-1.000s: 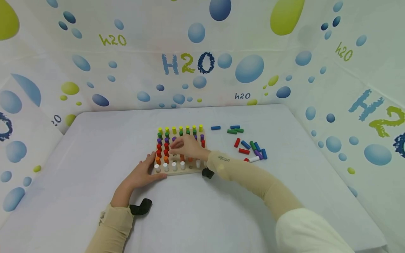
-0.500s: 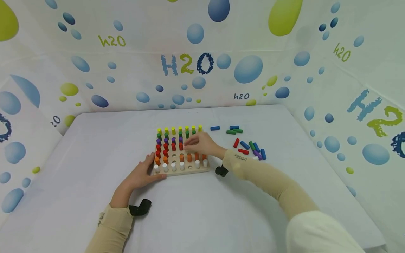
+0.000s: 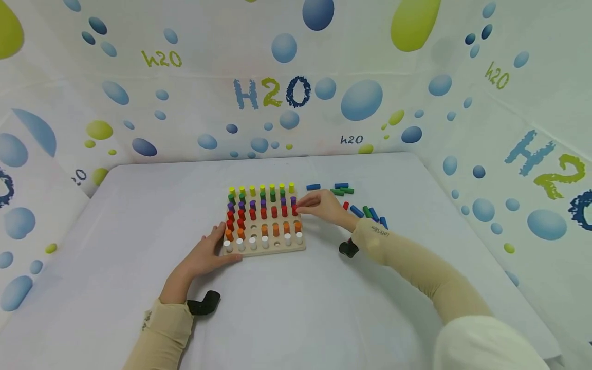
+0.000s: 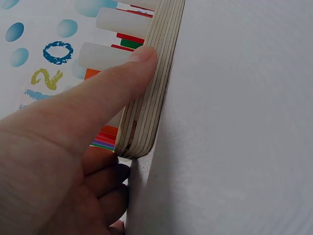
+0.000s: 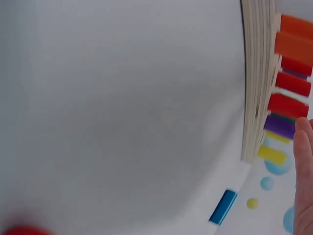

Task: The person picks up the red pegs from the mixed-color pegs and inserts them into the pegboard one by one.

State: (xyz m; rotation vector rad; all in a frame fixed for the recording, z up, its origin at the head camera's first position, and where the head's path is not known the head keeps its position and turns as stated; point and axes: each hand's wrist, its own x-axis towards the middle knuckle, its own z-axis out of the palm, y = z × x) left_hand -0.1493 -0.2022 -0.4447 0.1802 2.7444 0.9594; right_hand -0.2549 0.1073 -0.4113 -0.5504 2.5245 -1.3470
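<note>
In the head view, a wooden pegboard (image 3: 250,252) bears upright pegs in rows: yellow, green, purple, red, orange and white. My left hand (image 3: 205,255) grips the board's near left corner. In the left wrist view its thumb (image 4: 142,54) presses the front edge, and the other fingers (image 4: 115,196) curl by the side. My right hand (image 3: 326,206) is at the board's right edge, fingers fairly straight, tips at the end red peg (image 3: 294,210). The right wrist view has a fingertip (image 5: 302,125) by that red peg (image 5: 288,105); nothing held is visible.
Loose pegs lie right of the board: a blue peg (image 3: 313,187), a green peg (image 3: 348,190), another blue peg (image 3: 356,211) and several more, partly behind my right arm. Bare holes show in the board's middle and front row. A patterned cloth wall (image 3: 185,118) stands behind the table.
My right hand has moved right, from over the board's left middle along the red row to its right edge. The arm now covers some loose pegs. My left hand has kept its place.
</note>
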